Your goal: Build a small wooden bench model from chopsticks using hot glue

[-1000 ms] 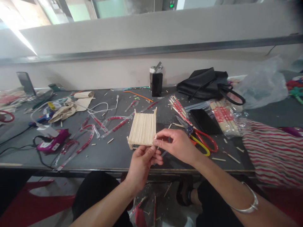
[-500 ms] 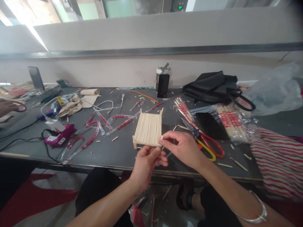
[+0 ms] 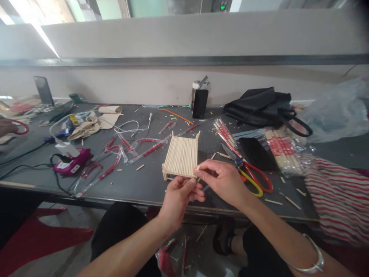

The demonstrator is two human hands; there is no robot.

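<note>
A small bed-like model of pale wooden sticks (image 3: pixel 181 156) stands on the grey table, its top a row of sticks laid side by side. Short posts rise at its two far corners and its near left corner. My left hand (image 3: pixel 178 196) pinches the near edge by the right corner between thumb and forefinger, the other fingers curled loosely below. At that same corner, my right hand (image 3: pixel 220 179) holds a short stick piece (image 3: pixel 196 168) between thumb and fingertips, against the model. The fingers partly hide the corner and the piece.
Scissors (image 3: pixel 259 179) and a bundle of chopsticks (image 3: pixel 225 132) lie to the right, near a phone (image 3: pixel 256 154) and a packet of chopsticks (image 3: pixel 281 150). Left are torn wrappers (image 3: pixel 147 154), a purple power strip (image 3: pixel 72 161) and cables. Behind stand a propped phone (image 3: pixel 200 104) and black bag (image 3: pixel 258 105).
Both hands keep their hold at the model's near right corner, almost unmoved. The camera view has shifted slightly. At far left, another person's hand has moved a little left.
</note>
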